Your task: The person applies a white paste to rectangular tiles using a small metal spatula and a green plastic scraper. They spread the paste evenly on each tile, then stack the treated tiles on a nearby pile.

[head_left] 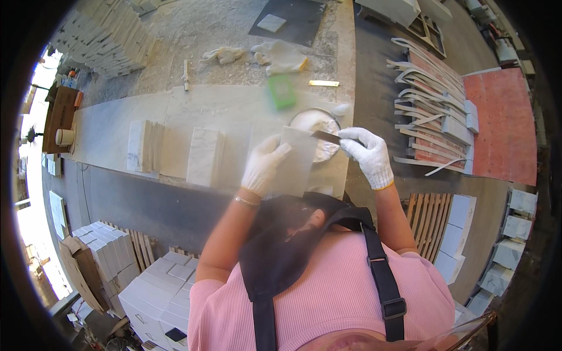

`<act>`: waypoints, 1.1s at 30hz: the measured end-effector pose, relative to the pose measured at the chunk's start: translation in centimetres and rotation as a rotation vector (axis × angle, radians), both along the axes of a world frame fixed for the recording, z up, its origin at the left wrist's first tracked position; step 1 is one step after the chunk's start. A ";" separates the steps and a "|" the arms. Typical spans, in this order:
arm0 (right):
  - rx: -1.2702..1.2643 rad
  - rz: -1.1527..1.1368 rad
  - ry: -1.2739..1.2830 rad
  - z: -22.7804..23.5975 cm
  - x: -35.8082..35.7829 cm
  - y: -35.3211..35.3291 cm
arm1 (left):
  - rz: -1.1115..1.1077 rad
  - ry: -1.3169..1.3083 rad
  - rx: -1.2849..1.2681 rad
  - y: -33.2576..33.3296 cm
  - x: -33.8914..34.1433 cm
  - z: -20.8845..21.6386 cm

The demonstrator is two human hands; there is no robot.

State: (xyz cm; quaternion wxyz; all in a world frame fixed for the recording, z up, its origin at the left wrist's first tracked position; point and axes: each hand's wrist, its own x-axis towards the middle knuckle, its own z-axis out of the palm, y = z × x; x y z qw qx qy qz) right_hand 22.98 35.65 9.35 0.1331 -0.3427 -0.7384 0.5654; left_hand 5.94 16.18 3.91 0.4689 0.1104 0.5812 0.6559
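Note:
My left hand (265, 165), in a white glove, is closed on the side of a pale marble tile (297, 165), which it holds near the table's front edge. In my right hand (370, 157), also gloved, the fingers pinch a putty knife (325, 137). Its dark blade reaches left to the tile's upper right corner; whether it touches cannot be made out. Partly behind the tile and the knife sits a round bowl of white paste (316, 121). Left of my left hand, several marble tiles (205, 157) stand on edge in a row.
Beyond the bowl are a blurred green block (282, 92), crumpled white gloves (280, 57) and a yellowish strip (324, 83). A tall stack of tiles (102, 38) rises at far left. Right of the table lie curled pale strips (430, 99). Boxes (158, 292) are stacked near left.

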 end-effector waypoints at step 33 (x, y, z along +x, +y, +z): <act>0.208 -0.200 -0.177 -7.1 0.2 7.5 | -0.016 -0.024 -0.003 0.1 -0.3 0.3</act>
